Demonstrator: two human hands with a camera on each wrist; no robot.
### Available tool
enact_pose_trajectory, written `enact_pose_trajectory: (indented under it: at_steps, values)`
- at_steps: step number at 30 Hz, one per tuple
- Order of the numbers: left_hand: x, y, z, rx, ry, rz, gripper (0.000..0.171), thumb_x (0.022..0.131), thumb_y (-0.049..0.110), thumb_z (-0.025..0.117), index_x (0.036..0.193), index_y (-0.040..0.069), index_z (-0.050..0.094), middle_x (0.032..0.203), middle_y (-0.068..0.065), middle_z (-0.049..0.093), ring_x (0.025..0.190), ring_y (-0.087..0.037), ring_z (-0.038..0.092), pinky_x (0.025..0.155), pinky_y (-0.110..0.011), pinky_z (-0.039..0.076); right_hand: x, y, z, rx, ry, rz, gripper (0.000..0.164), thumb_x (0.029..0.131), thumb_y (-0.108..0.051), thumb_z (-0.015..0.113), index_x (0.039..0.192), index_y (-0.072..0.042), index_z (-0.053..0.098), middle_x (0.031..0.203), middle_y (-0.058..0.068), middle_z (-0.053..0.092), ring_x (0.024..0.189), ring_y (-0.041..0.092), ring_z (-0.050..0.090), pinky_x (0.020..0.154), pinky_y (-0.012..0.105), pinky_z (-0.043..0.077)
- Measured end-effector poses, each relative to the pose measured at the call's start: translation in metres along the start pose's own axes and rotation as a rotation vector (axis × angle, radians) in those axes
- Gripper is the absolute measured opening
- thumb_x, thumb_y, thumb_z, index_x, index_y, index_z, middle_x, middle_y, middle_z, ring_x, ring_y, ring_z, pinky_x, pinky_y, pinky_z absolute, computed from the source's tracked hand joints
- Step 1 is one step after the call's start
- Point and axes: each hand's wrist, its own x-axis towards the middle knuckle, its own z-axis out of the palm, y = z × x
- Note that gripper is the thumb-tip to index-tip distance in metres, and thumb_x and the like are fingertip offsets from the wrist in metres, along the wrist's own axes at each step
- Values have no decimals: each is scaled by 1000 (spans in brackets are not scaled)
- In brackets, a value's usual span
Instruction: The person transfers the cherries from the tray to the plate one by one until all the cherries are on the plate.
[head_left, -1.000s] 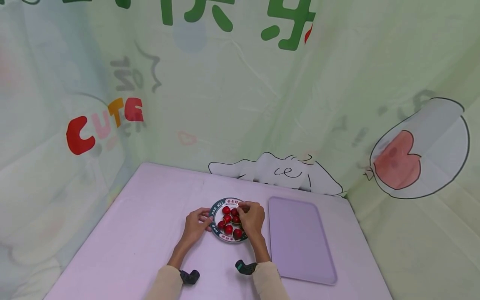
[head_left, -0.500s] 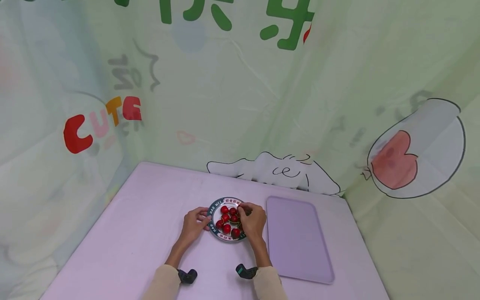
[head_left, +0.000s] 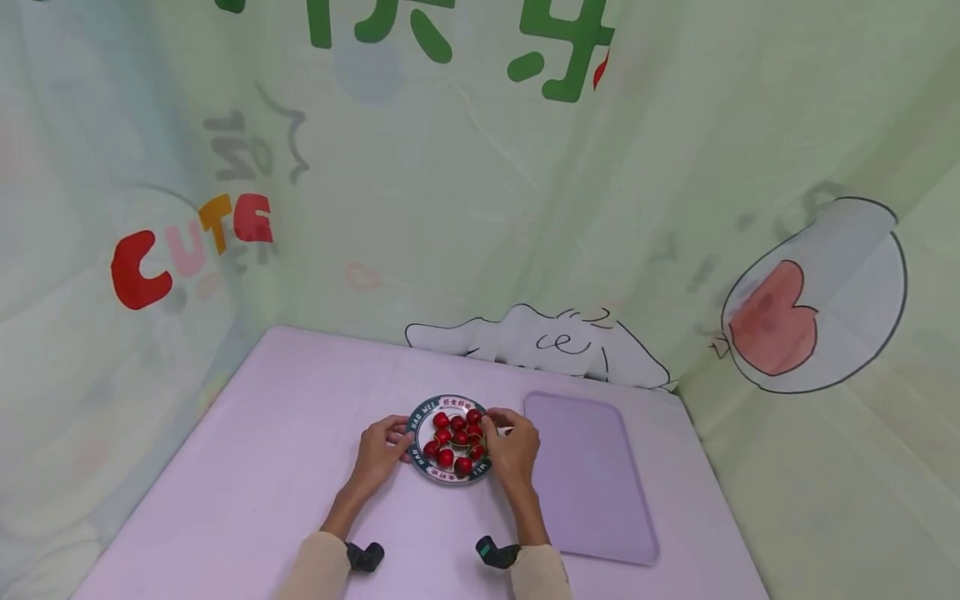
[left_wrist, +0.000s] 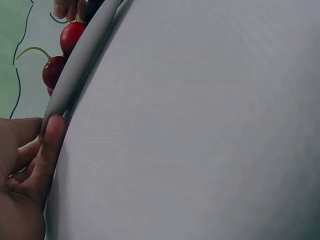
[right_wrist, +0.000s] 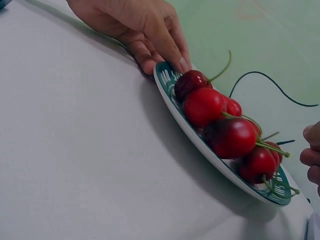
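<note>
A round plate (head_left: 422, 467) with a dark green patterned rim lies on the table, holding several red cherries (head_left: 446, 458) with green stems. My left hand (head_left: 378, 450) grips the plate's left edge. In the left wrist view, its thumb (left_wrist: 52, 132) presses the outside of the rim, with the other fingers on the far side. My right hand (head_left: 513, 446) is at the plate's right edge, beside a cherry (head_left: 473, 416), its fingers loosely bent. Only its fingertips (right_wrist: 312, 157) enter the right wrist view, apart from the cherries, with nothing seen between them.
A flat lilac tray (head_left: 592, 483) lies to the right of the plate, partly behind my right hand. The pale pink table (head_left: 300, 400) ends at a printed curtain (head_left: 450, 208) at the back and sides.
The cherry between my right fingertips is now on the plate, let go, and my right hand has drawn slightly to the right. My left hand keeps its grip; the head view has shifted slightly.
</note>
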Motion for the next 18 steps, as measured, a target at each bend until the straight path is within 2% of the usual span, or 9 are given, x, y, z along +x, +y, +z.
enact_pose_trajectory:
  at_steps: [4, 9, 13, 16, 18]
  values:
    - [0, 5, -2, 8, -14, -5, 34, 103, 7, 73, 137, -1, 70, 107, -14, 71, 68, -12, 70, 63, -20, 62, 5, 5, -6, -21, 12, 3, 13, 92, -7, 85, 105, -5, 85, 97, 8, 85, 89, 29, 76, 79, 36, 58]
    - [-3, 11, -4, 80, -30, 16, 35, 105, 7, 71, 139, -4, 68, 106, -14, 70, 67, -11, 69, 61, -20, 60, 8, 13, -10, -31, 3, 38, 15, 93, -9, 85, 109, -6, 85, 101, 7, 86, 94, 28, 76, 84, 40, 59]
    - [-4, 16, -6, 201, -31, 27, 39, 107, 11, 70, 143, -2, 65, 108, -10, 69, 72, -11, 65, 62, -20, 58, 6, 14, -13, -44, -7, 38, 19, 95, -11, 84, 112, -4, 84, 104, 9, 85, 97, 30, 75, 87, 45, 60]
    - [-5, 21, -10, 329, -29, 39, 42, 109, 16, 68, 148, 1, 62, 111, -8, 69, 82, -10, 62, 73, -23, 58, 4, 13, -14, -65, -26, 43, 21, 96, -13, 83, 115, -3, 83, 107, 11, 85, 101, 31, 75, 91, 47, 59]
    - [-5, 24, -13, 400, -26, 55, 44, 110, 19, 66, 150, 3, 60, 116, -8, 69, 90, -13, 62, 82, -29, 59, 2, 13, -17, -80, -40, 38, 22, 96, -14, 83, 116, -5, 83, 109, 11, 85, 104, 32, 74, 92, 48, 58]
